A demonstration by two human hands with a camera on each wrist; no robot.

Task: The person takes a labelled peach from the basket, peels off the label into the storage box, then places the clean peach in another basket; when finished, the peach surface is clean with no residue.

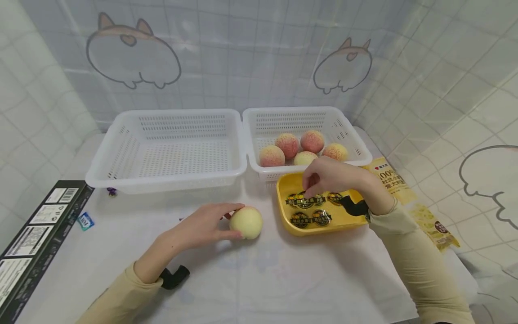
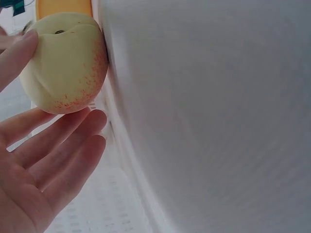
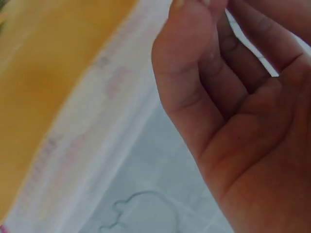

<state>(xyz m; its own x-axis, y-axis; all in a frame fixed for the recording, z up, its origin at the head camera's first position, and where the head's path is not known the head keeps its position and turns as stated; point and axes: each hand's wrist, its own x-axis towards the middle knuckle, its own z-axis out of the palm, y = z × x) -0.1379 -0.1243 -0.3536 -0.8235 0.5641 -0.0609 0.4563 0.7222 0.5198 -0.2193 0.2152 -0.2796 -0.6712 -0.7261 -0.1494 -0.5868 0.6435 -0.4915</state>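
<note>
On the white tabletop, my left hand (image 1: pixel 204 227) holds a pale yellow peach (image 1: pixel 247 222) between thumb and fingers. The left wrist view shows the thumb on the upper side of this peach (image 2: pixel 65 68), with a red-speckled blush facing the fingers. My right hand (image 1: pixel 333 175) reaches over a yellow tray (image 1: pixel 297 230), its thumb and index finger pinching a round black-and-gold sticker (image 1: pixel 304 201). Several similar stickers (image 1: pixel 321 218) lie in the tray. The right wrist view has the right hand (image 3: pixel 243 111) with curled fingers, the fingertips cut off at the top edge.
A white basket (image 1: pixel 352 164) behind the tray contains several peaches (image 1: pixel 312 141). Left of it stands a larger white basket (image 1: pixel 162 180). A black box (image 1: pixel 38 238) lies at far left, near small candy wrappers (image 1: pixel 85 221). At right lies a yellow food packet (image 1: pixel 433 225).
</note>
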